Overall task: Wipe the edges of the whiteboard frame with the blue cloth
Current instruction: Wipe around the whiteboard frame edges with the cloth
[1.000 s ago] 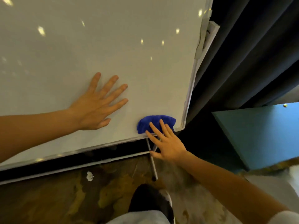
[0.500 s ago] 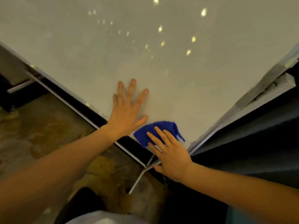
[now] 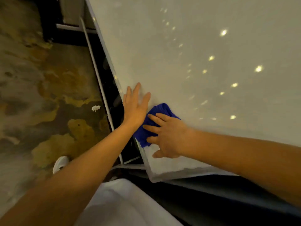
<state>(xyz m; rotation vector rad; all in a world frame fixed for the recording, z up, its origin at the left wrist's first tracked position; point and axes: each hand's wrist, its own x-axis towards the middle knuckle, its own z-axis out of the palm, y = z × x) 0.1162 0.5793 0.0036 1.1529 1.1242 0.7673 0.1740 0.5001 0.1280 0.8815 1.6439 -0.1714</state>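
The whiteboard (image 3: 203, 51) fills the upper right of the head view, tilted by my head's turn. Its pale frame edge (image 3: 112, 69) runs diagonally down to a corner (image 3: 150, 177) near the bottom centre. A crumpled blue cloth (image 3: 160, 110) lies on the board right at that edge. My right hand (image 3: 167, 136) presses flat on the cloth with fingers spread over it. My left hand (image 3: 135, 106) rests flat on the board beside the cloth, fingers straight and holding nothing.
A thin white stand bar (image 3: 96, 70) and dark gap run beside the frame. The mottled brown floor (image 3: 40, 95) has a small white scrap (image 3: 95, 108) on it. My white shoe (image 3: 60, 163) shows below, and dark curtain (image 3: 211, 201) lies at the lower right.
The view has swung round, so the board's edge now runs steeply. The cloth under my right hand has slid along the edge, away from the corner; my left hand stays close beside it.
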